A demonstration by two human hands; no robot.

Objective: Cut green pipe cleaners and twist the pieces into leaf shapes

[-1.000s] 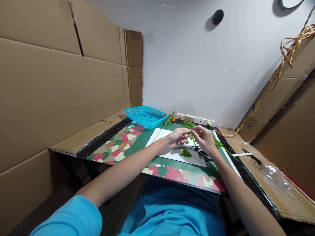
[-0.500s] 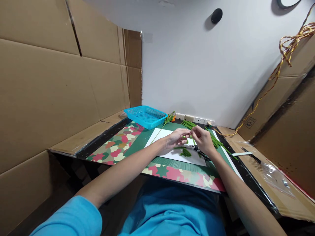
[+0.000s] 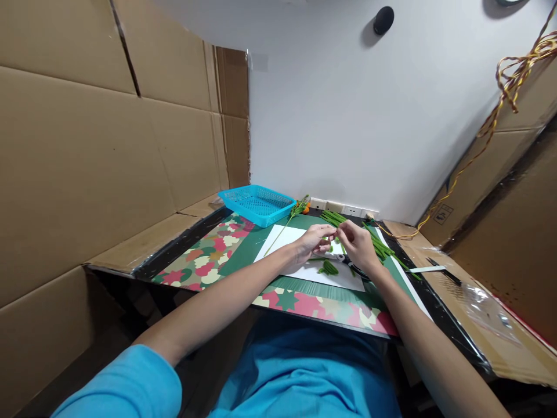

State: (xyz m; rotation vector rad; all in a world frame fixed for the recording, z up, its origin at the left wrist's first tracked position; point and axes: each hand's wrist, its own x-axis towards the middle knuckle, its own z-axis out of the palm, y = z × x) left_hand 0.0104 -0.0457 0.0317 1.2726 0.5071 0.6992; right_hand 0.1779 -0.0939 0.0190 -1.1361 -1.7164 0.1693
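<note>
My left hand (image 3: pixel 314 242) and my right hand (image 3: pixel 357 244) meet fingertip to fingertip over a white sheet of paper (image 3: pixel 278 238). Both are closed in a pinch on what looks like a short green pipe cleaner (image 3: pixel 331 248), mostly covered by my fingers. Under my right hand lie scissors (image 3: pixel 339 257) with dark handles, partly hidden by it. Just below them on the paper rests a leaf-like shape of bent green pipe cleaner (image 3: pixel 328 268). A bundle of long green pipe cleaners (image 3: pixel 380 247) spreads behind and right of my right hand.
A blue plastic basket (image 3: pixel 256 206) stands at the back left. Beside it lies an orange flower (image 3: pixel 306 206) with a long green stem. On the right are a white strip (image 3: pixel 427 269), a dark pointed tool (image 3: pixel 448 275) and a clear plastic bag (image 3: pixel 489 313). Cardboard walls (image 3: pixel 87 162) flank the table.
The view has tilted slightly. My hands stay together in nearly the same spot, with only small finger movement. The things on the table lie as before.
</note>
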